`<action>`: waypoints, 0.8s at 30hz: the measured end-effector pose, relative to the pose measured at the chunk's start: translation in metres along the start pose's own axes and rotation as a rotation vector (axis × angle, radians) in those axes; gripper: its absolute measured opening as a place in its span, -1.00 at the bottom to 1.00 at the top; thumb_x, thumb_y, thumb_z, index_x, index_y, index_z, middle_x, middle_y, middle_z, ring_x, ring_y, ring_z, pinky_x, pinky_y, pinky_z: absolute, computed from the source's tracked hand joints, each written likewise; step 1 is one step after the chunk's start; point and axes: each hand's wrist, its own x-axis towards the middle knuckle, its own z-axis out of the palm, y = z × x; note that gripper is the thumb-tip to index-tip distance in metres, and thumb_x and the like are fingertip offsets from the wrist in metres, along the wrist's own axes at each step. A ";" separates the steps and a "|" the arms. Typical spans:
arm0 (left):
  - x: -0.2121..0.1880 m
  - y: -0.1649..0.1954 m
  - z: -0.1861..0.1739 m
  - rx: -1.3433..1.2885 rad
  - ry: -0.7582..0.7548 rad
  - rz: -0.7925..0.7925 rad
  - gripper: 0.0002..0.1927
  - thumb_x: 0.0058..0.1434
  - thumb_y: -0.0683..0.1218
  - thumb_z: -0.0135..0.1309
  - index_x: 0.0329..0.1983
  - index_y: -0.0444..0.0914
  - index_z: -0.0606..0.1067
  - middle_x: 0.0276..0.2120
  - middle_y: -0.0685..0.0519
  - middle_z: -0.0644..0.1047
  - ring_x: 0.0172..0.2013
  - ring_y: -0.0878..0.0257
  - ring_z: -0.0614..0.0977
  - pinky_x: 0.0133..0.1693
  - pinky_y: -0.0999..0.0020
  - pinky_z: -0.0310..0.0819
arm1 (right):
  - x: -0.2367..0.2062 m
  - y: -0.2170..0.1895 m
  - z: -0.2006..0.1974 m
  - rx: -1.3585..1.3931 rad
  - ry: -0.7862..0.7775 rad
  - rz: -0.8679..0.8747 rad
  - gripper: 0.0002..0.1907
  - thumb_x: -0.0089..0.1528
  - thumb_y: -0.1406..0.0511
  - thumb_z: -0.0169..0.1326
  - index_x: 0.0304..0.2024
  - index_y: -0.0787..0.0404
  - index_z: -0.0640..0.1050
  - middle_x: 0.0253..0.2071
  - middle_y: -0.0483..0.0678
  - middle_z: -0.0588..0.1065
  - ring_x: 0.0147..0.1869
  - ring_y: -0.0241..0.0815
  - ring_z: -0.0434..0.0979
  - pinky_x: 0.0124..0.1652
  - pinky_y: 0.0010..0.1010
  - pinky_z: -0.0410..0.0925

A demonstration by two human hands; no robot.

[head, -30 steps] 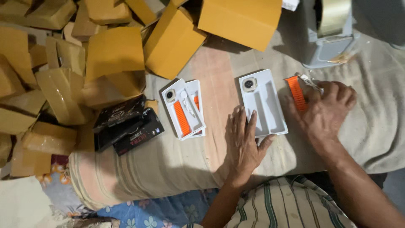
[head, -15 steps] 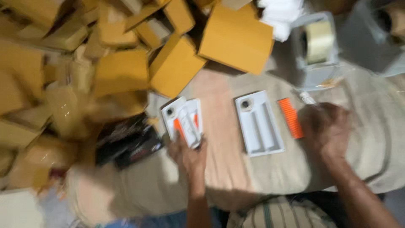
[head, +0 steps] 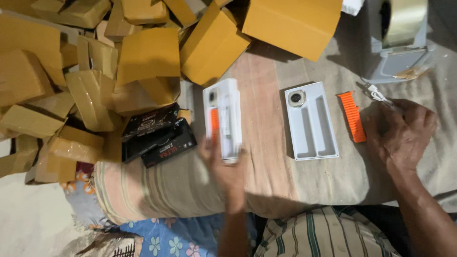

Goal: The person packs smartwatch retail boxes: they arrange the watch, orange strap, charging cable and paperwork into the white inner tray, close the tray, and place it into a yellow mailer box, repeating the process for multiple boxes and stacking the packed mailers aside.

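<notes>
Since a moment ago, the left hand (head: 223,164) has left the empty tray and gone over to the full tray (head: 223,119), and it now grips that tray by its near end. One second back, this hand lay flat on the other tray.

At the far left sits a big heap of yellow boxes (head: 90,71). Some lie flat and some are tipped. Just right of the heap lie two black boxes (head: 154,133), one partly on top of the other. They rest on a striped cloth (head: 166,185) that covers the work spot.

Next comes the full tray, which is white. It has a watch face at its far end, an orange strap on its left side and a white part beside that. The left hand is a bit blurry, but its fingers wrap the tray's near edge.

Further right lies the empty tray (head: 312,121), flat on the cloth. It has only a watch face (head: 297,98) in its far corner. Its two long slots are bare.

Just right of it lies a loose orange strap (head: 352,116), near the tray but not touching it.

The right hand (head: 400,131) is curled shut on a thin white cable (head: 376,93), just beside the strap.

Behind this hand stands a grey tape holder (head: 397,43) with a roll of clear tape.
</notes>
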 end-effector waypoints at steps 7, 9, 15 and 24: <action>-0.029 0.055 0.042 0.323 -0.238 0.162 -0.13 -0.07 0.17 0.36 0.26 -0.39 0.46 0.27 -0.37 0.24 0.31 -0.28 0.22 0.33 -0.31 -0.03 | 0.000 -0.001 -0.001 0.021 -0.001 -0.013 -0.70 0.37 0.19 0.26 0.05 0.22 0.64 0.15 -0.03 0.40 0.26 -0.05 0.25 0.32 -0.22 0.17; -0.028 0.055 0.043 0.360 -0.301 0.140 -0.13 -0.05 0.20 0.32 0.22 -0.44 0.46 0.29 -0.39 0.23 0.35 -0.31 0.17 0.37 -0.34 -0.16 | -0.004 0.003 0.002 -0.017 -0.012 -0.022 -0.70 0.34 0.21 0.21 0.07 0.20 0.62 0.17 -0.06 0.40 0.28 -0.09 0.24 0.31 -0.27 0.17; -0.024 0.040 0.054 0.416 -0.196 0.064 -0.19 0.05 0.21 0.27 0.26 -0.38 0.48 0.29 -0.33 0.23 0.36 -0.30 0.14 0.41 -0.34 -0.18 | -0.006 0.008 0.011 0.023 -0.055 0.007 -0.73 0.38 0.24 0.16 0.10 0.19 0.59 0.18 -0.03 0.40 0.27 -0.05 0.28 0.26 -0.24 0.18; -0.003 0.006 0.046 0.366 0.052 0.113 -0.14 0.10 0.31 0.19 0.30 -0.38 0.47 0.38 -0.45 0.12 0.36 -0.41 0.08 0.29 -0.35 -0.10 | 0.016 -0.003 -0.011 0.099 -0.034 0.026 -0.54 0.22 0.19 0.24 0.15 0.17 0.59 0.21 0.03 0.45 0.27 0.11 0.32 0.29 -0.03 0.20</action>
